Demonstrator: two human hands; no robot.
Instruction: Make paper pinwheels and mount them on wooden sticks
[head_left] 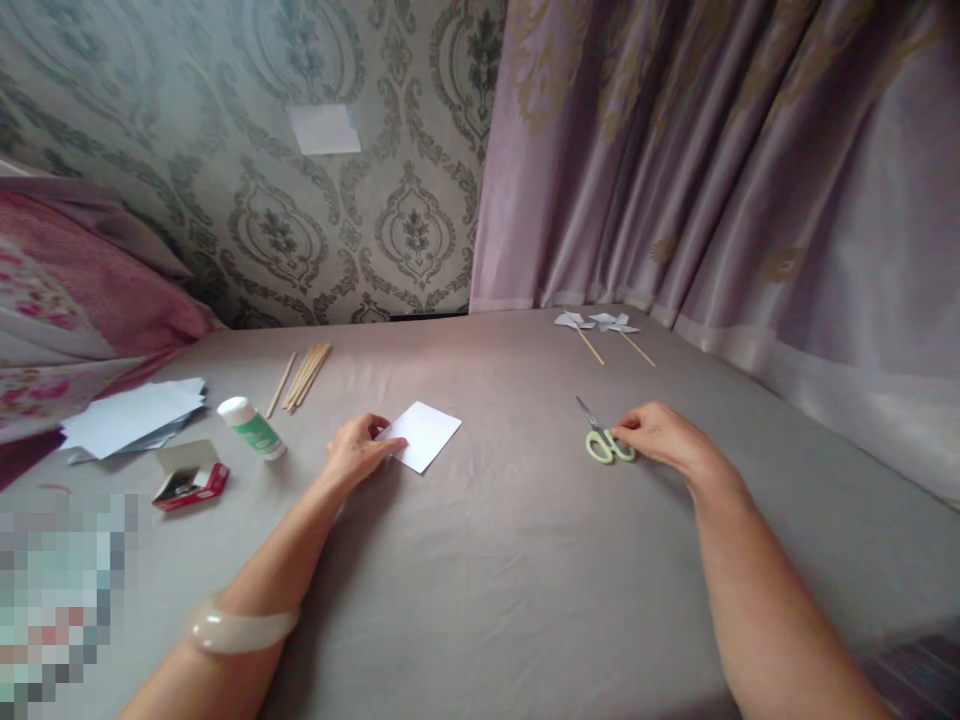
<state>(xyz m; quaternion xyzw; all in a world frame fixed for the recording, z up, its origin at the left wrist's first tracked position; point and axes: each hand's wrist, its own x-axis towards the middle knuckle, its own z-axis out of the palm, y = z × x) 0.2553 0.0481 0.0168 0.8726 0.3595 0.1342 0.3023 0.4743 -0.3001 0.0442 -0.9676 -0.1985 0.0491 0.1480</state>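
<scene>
My left hand [358, 450] rests on the grey bed sheet [495, 560], its curled fingers pinching the near left corner of a small white paper square [425, 434] that lies flat. A pale bangle [240, 628] sits on that wrist. My right hand [658, 433] lies further right, fingertips closed on the handle of small green scissors [606, 440]. The scissors lie on the sheet with their blades pointing away and left.
At the left lie a glue stick [252, 428], an open red box [190, 477], a stack of white paper [135, 417] and several wooden sticks [303, 376]. Two paper pinwheels on sticks [600, 328] lie at the back by the curtain [720, 180]. A pink pillow [67, 290] is far left.
</scene>
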